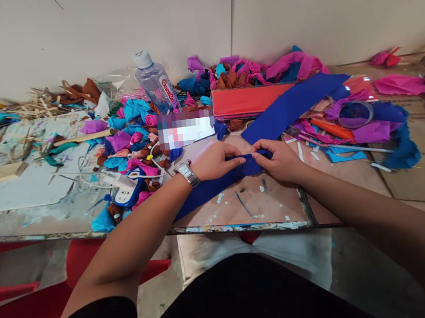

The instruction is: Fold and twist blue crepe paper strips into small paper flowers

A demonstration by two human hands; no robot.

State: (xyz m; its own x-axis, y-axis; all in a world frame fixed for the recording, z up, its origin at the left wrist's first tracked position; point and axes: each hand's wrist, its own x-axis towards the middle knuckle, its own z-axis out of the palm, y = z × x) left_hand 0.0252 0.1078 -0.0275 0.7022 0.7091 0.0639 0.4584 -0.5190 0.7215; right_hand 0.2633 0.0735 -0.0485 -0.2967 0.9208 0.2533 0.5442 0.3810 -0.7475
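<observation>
Left hand [223,158]: pinches blue strip [206,190]
Right hand [274,155]: pinches it just beside
Bottle [155,86]: stands behind phone [196,133]
Red packet [250,100]: right of phone

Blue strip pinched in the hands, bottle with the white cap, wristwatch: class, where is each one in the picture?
Blue strip [211,188]: head view, on its flat lower stretch.
Bottle [153,84]: head view, on its clear side.
Wristwatch [188,174]: head view, on its silver band.

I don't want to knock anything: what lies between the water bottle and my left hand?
The head view shows a phone with a bright screen between the water bottle and your left hand, which pinches the blue strip.
</observation>
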